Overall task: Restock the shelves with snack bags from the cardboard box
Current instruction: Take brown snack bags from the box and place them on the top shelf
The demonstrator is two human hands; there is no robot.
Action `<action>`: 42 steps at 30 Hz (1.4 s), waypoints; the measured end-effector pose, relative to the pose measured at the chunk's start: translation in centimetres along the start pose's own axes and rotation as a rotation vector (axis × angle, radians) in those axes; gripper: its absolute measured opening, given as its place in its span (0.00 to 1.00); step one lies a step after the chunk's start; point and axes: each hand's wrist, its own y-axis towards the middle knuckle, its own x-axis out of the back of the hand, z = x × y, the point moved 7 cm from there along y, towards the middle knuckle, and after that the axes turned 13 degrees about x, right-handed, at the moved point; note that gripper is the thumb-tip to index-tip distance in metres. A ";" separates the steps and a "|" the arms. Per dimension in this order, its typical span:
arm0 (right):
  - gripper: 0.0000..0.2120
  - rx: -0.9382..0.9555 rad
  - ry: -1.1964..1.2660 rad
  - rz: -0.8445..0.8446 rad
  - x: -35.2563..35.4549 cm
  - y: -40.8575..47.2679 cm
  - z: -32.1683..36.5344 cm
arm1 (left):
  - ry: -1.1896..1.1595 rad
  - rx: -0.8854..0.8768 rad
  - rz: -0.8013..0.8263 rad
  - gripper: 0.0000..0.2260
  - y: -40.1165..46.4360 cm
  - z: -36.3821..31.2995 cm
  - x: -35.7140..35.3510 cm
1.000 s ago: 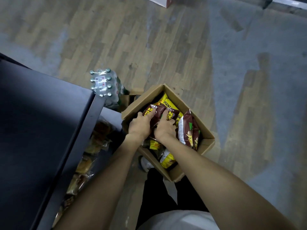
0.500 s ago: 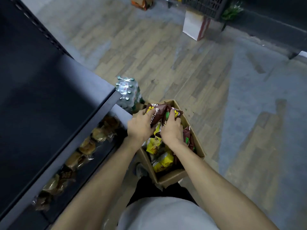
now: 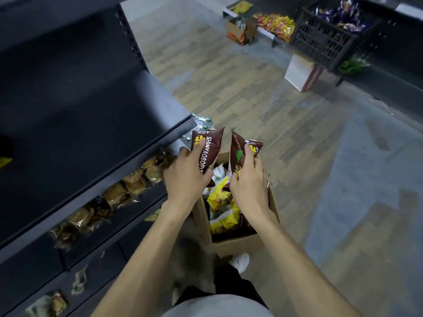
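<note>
Fingers of the left hand (image 3: 186, 177) curl round a brown snack bag (image 3: 207, 152), thumb on its printed face and the other fingers behind it; fingers of the right hand (image 3: 248, 181) pinch a second brown snack bag (image 3: 240, 154), with the index finger laid along its front. Both bags are held upright, side by side and apart from each other, directly above the far end of the cardboard box (image 3: 238, 244). The box stands open on the wood-pattern floor (image 3: 229, 88), just beside the dark shelving unit (image 3: 80, 110), which lies at nine o'clock from it. Inside the box lie yellow snack bags (image 3: 219, 197), loosely piled; whether more brown bags remain beneath them cannot be told.

At twelve o'clock from the left hand, a shrink-wrapped pack of bottles (image 3: 199, 125) sits on the floor, against the shelf corner. The upper shelf board is bare and dark. On the shelf below it runs a row of clear-wrapped brown pastries (image 3: 114, 195), at nine o'clock from the hands. A white shoe (image 3: 240, 261) shows at six o'clock from the box, touching its near wall.

Far across the floor, at one o'clock, a black plastic crate (image 3: 325, 40) holds purple packets; beside it, at twelve o'clock, lies a low tray of orange and yellow packets (image 3: 277, 25)
</note>
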 end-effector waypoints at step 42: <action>0.32 1.006 0.315 -0.260 7.8 -11.5 56.0 | 0.044 0.328 -1.003 0.30 -14.6 30.4 44.4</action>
